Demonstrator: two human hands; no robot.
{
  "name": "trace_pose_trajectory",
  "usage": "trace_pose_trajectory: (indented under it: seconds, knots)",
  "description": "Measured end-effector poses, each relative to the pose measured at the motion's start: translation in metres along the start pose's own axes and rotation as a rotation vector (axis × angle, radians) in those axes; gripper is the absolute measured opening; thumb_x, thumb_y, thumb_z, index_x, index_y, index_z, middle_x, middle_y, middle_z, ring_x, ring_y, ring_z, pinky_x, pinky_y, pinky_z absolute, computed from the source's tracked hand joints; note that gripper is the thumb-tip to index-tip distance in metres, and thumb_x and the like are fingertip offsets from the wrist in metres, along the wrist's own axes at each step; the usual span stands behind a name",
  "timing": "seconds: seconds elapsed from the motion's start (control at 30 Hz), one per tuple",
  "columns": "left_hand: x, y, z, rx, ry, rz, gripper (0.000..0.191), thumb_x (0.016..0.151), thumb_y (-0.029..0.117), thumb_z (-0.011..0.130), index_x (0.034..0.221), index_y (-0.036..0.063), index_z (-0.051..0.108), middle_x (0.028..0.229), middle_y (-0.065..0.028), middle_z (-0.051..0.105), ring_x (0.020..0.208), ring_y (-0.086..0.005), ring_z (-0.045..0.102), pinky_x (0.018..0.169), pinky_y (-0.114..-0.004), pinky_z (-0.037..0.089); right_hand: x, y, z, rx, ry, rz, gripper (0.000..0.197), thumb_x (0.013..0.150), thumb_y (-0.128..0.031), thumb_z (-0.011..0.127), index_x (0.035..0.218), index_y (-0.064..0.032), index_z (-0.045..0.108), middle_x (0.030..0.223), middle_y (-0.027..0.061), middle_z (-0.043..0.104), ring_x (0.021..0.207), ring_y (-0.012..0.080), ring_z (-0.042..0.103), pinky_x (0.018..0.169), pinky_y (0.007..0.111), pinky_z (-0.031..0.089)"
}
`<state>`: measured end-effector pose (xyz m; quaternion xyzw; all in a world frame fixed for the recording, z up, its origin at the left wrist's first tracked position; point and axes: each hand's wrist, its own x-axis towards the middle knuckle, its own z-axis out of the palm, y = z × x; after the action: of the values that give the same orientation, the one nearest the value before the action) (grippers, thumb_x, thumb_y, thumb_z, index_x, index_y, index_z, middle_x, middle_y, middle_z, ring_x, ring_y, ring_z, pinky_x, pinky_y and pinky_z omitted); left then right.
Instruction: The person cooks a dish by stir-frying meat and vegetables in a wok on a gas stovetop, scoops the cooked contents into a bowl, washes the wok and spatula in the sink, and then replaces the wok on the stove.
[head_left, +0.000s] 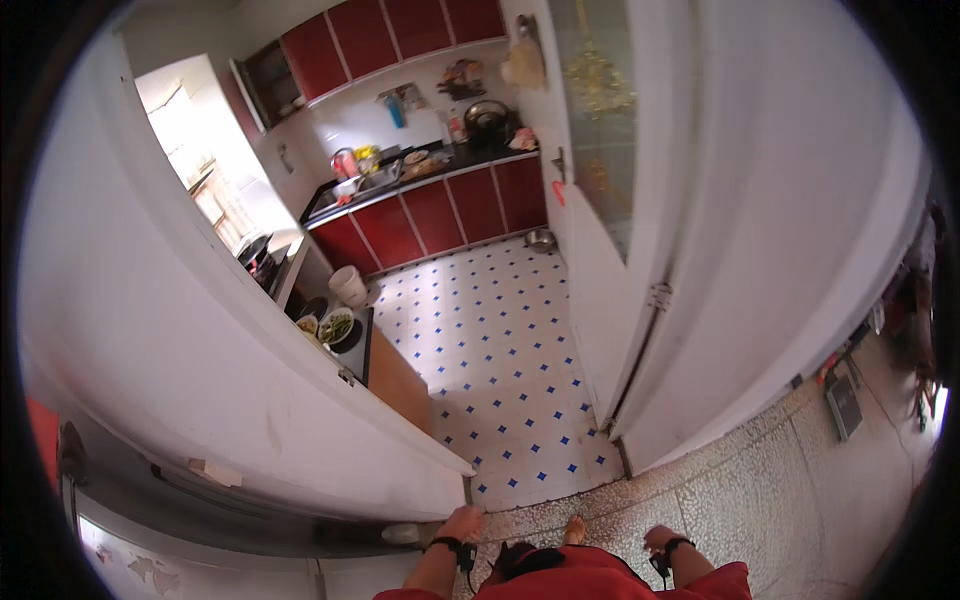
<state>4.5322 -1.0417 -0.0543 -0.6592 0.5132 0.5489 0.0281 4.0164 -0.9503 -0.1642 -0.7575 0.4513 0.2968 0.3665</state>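
My left hand (466, 522) hangs low beside the foot of the white doorway wall (420, 450); whether it touches the wall cannot be made out. My right hand (658, 537) hangs over the speckled terrazzo floor (735, 480). Both wrists wear dark bands with small devices and cables. Nothing shows in either hand, and the fingers are too small and turned away to read. Before me an open doorway leads onto a white kitchen floor (502, 360) patterned with blue diamonds. A white door with a glass panel (600, 135) stands swung inward at the right.
Red base cabinets (450, 214) line the far wall under a dark counter with a sink (379, 178). A metal bowl (540, 240) and a white bucket (347, 286) sit on the floor. At left, a plate of green vegetables (337, 327) rests on a low surface.
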Motion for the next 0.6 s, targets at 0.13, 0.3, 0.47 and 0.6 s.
trace_pose_trajectory:
  seconds: [0.13, 0.3, 0.47, 0.6]
  knots:
    - [0.029, 0.056, -0.036, 0.169, 0.204, 0.129, 0.041, 0.084, 0.036, 0.054, 0.076, -0.0029, 0.065, 0.073, -0.0188, 0.064, 0.071, -0.0327, 0.062, 0.069, -0.040, 0.050, 0.063, 0.021, -0.126, 0.338, 0.302, -0.044, 0.028, 0.073, -0.025, 0.063, 0.089, -0.0025, 0.066, 0.081, 0.0121, 0.066, 0.072, 0.0243, 0.064, 0.063, 0.037, 0.050]
    - [0.102, 0.077, -0.102, 0.367, 0.324, 0.151, 0.043, 0.082, 0.042, 0.051, 0.077, 0.0025, 0.068, 0.075, -0.0212, 0.063, 0.073, -0.0374, 0.061, 0.071, -0.044, 0.048, 0.125, -0.005, -0.275, 1.180, 0.365, 0.109, 0.022, 0.077, -0.012, 0.065, 0.095, 0.0010, 0.062, 0.077, 0.0084, 0.063, 0.065, 0.0189, 0.064, 0.055, 0.030, 0.050]
    - [0.176, 0.095, -0.203, -0.045, 0.389, -0.017, 0.043, 0.082, 0.042, 0.052, 0.073, 0.0026, 0.067, 0.073, -0.0166, 0.065, 0.073, -0.0346, 0.063, 0.074, -0.041, 0.048, 0.207, 0.028, -0.344, 0.945, 0.312, 0.091, 0.018, 0.074, -0.010, 0.065, 0.089, 0.0000, 0.063, 0.074, 0.0080, 0.063, 0.062, 0.0204, 0.063, 0.053, 0.030, 0.050]
    - [0.222, 0.111, -0.284, -0.150, 0.545, -0.035, 0.040, 0.082, 0.040, 0.053, 0.077, 0.0030, 0.067, 0.080, -0.0160, 0.066, 0.079, -0.0344, 0.062, 0.076, -0.040, 0.048, 0.246, 0.069, -0.373, 1.058, 0.141, 0.298, 0.009, 0.073, -0.006, 0.062, 0.076, 0.0019, 0.060, 0.069, 0.0113, 0.062, 0.060, 0.0247, 0.063, 0.054, 0.036, 0.053]
